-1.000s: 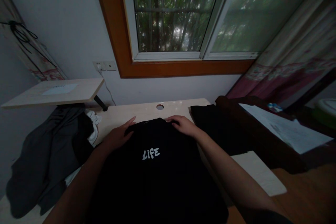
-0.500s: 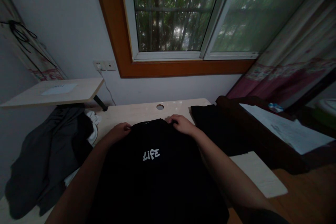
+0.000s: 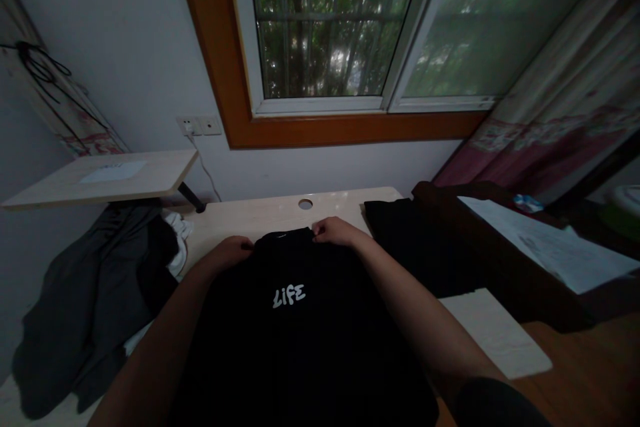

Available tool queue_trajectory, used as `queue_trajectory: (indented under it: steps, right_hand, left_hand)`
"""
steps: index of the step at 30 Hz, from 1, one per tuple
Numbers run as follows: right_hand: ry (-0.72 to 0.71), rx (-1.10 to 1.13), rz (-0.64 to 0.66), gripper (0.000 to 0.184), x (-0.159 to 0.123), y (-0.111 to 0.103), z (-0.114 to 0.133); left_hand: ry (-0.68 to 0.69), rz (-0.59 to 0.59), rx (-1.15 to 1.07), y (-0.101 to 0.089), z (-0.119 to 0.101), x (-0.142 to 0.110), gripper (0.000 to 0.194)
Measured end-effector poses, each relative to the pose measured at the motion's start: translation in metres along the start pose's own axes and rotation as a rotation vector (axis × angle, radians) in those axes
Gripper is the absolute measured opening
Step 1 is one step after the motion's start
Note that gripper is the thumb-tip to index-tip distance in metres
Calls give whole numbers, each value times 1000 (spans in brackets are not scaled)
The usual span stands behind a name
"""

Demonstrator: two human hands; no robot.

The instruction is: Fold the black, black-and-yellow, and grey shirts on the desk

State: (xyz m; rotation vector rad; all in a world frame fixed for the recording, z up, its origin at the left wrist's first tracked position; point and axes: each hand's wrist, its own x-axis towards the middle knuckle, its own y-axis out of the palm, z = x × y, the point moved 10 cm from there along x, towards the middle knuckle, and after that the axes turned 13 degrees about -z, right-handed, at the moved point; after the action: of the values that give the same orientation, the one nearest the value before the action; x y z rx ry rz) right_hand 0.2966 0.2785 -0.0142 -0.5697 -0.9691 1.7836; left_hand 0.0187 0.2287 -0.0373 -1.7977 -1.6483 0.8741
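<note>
A black T-shirt (image 3: 300, 353) with white lettering lies spread over the pale desk, its neckline toward the wall. At the left side of the collar, my left hand (image 3: 233, 251) pinches the cloth, its fingertips partly hidden. My right hand (image 3: 336, 231) grips the right side of the collar between thumb and fingers. The shirt's lower part runs out of view at the bottom, between my forearms.
Grey and black clothes (image 3: 95, 300) are heaped at the left, under a raised shelf (image 3: 165, 170). A folded black garment (image 3: 415, 247) lies at the right, beside a dark wooden piece holding a paper sheet (image 3: 545, 240). The desk (image 3: 340, 203) has a cable hole.
My right hand has shifted slightly left along the collar, and my left hand slightly right. The neckline now lies a little smoother between them.
</note>
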Motion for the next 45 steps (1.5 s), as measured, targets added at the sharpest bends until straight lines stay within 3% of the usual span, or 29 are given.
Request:
queue_trajectory:
  steps: [5, 11, 17, 22, 28, 32, 38, 45]
  right_hand:
    - [-15, 17, -53, 10, 1, -3, 4]
    - [34, 34, -217, 11, 6, -25, -5]
    - [24, 72, -379, 15, 10, -52, -1]
    - [-33, 20, -277, 9, 13, -35, 1]
    - [7, -102, -216, 41, 11, -11, -14]
    - [48, -210, -201, 34, 12, -6, -15]
    - [112, -274, -239, 33, 14, -16, -20]
    - [186, -320, -136, 47, 1, -42, -57]
  left_hand:
    - [8, 7, -4, 2, -12, -3, 35]
    - [-28, 91, -89, 13, -24, -10, 45]
    - [79, 139, -156, 20, -41, -14, 33]
    - [105, -19, -94, 1, -37, -3, 22]
    - [31, -345, 141, -46, -9, 23, 15]
    - [16, -395, 281, -52, -3, 36, 19]
    - [189, -495, 691, -51, -21, 41, 28]
    - [213, -567, 729, -59, -11, 41, 30]
